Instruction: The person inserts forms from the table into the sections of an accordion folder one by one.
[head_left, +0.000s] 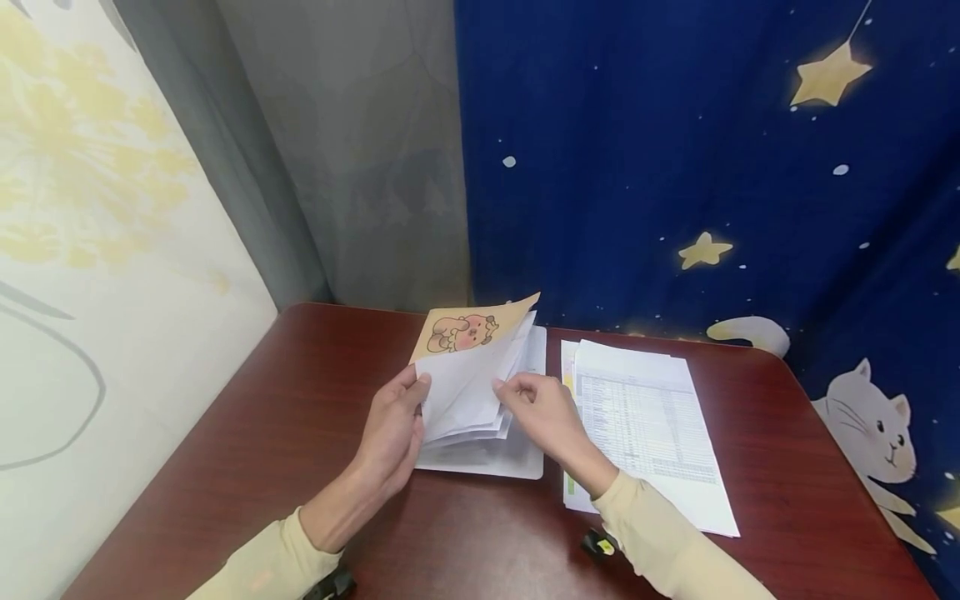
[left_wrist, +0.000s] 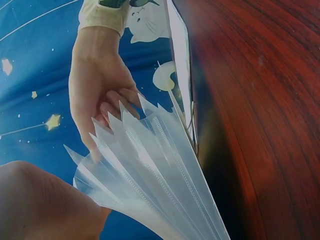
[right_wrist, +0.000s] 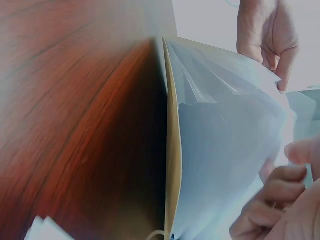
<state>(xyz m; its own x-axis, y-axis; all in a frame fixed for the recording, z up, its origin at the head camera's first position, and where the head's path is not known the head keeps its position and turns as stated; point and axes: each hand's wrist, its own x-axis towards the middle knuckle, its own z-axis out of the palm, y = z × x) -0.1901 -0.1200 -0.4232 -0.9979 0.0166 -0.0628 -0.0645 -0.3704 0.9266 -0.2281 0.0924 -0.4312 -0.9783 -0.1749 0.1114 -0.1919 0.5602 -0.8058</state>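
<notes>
Folder on the table, middle of the far half, its pale back board lying flat under raised leaves. Peach cover carries a cartoon figure; it stands beyond the leaves, upper right corner bent up.

Left hand grips the folder at its near left edge, thumb on the near face, fingers curled behind. Right hand at the opposite edge: fingers curled in, thumb and forefinger pinching the leaves. The exact number pinched cannot be told, as the edges blur together. Left wrist view shows clear leaves fanned into several points, ribbed seams running between them, the right hand just behind. Right wrist view: both hands on the leaves' edges, tan cover standing to one side.

To the right, near but apart from the folder, 1 stack of papers, top sheet printed with a grid, coloured marks along the left edge. Right forearm crosses its near left corner. Both cuffs cream. Behind: 1 grey curtain, 1 blue curtain with stars and a cat.
</notes>
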